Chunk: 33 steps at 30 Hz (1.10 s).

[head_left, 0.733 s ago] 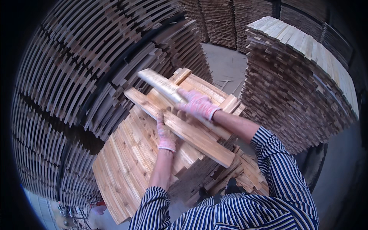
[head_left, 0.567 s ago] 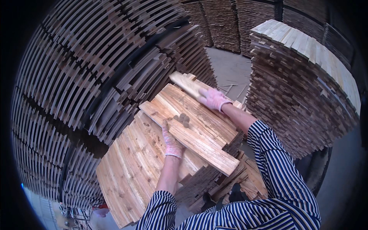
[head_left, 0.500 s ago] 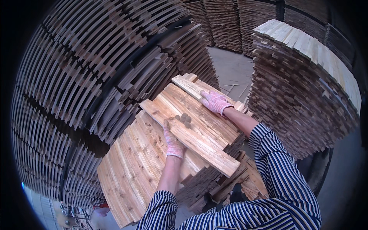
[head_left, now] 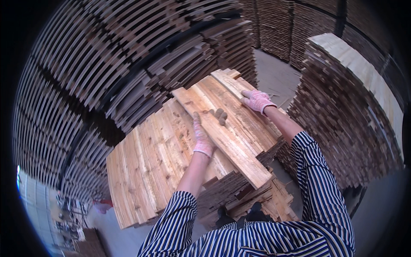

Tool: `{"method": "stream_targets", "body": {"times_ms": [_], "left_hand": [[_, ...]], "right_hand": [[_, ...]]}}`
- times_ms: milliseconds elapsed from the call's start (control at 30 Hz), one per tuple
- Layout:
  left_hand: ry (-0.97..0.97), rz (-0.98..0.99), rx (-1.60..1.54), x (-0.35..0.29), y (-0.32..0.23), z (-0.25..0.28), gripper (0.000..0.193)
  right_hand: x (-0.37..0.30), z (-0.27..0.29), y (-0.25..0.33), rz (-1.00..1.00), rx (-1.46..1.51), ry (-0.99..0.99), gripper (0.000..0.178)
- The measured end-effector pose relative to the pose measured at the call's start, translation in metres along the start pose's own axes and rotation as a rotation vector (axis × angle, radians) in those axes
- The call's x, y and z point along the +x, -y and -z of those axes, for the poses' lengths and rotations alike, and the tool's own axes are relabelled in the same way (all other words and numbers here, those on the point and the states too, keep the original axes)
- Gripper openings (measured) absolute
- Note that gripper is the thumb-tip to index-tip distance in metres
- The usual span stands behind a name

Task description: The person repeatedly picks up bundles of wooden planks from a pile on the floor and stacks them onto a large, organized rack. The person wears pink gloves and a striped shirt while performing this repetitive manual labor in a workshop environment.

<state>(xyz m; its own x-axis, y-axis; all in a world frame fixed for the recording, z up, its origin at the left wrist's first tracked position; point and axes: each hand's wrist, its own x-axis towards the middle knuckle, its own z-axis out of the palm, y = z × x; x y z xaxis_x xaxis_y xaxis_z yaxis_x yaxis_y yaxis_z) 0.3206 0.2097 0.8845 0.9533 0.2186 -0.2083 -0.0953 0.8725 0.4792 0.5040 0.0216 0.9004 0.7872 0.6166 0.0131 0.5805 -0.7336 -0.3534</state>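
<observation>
Board (head_left: 235, 150) lies across stack (head_left: 141, 162), long axis far-left to near-right; left hand (head_left: 203, 139) nearer, clasped round its edges! Right hand (head_left: 257, 101) off beyond, atop second plank (head_left: 227, 83), grip unclear.

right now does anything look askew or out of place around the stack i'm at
Yes: loose wood pieces lie jumbled near your shoes, unlike the planks laid side by side atop the stack. The plank in your left hand also juts past the stack's near edge.
</observation>
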Motion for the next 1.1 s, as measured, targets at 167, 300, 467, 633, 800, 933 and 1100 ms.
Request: {"method": "stream_targets", "body": {"times_ms": [167, 300, 467, 633, 800, 933, 1100], "left_hand": [[0.045, -0.015, -0.099, 0.001, 0.0, 0.006, 0.097], [0.037, -0.017, -0.111, 0.007, 0.008, -0.001, 0.086], [-0.2, -0.345, -0.107, -0.002, -0.019, 0.017, 0.068], [-0.271, -0.376, -0.243, -0.056, -0.099, 0.018, 0.074], [0.451, 0.161, -0.256, -0.151, -0.112, 0.068, 0.074], [0.526, 0.274, 0.526, -0.288, -0.088, 0.082, 0.087], [0.355, 0.525, 0.521, -0.322, -0.057, 0.167, 0.091]], "right_hand": [[-0.004, 0.004, 0.008, 0.019, 0.078, -0.018, 0.047], [-0.016, 0.011, 0.017, 0.018, -0.06, 0.06, 0.061], [-0.064, 0.014, 0.159, 0.365, 0.183, 0.33, 0.087], [-0.049, 0.002, 0.238, 0.423, -0.016, 0.239, 0.08], [0.031, -0.046, 0.318, 0.739, -0.06, 0.054, 0.065], [0.068, -0.085, 0.419, 0.866, -0.108, 0.047, 0.062], [0.112, -0.157, 0.486, 0.89, -0.254, -0.025, 0.055]]}}
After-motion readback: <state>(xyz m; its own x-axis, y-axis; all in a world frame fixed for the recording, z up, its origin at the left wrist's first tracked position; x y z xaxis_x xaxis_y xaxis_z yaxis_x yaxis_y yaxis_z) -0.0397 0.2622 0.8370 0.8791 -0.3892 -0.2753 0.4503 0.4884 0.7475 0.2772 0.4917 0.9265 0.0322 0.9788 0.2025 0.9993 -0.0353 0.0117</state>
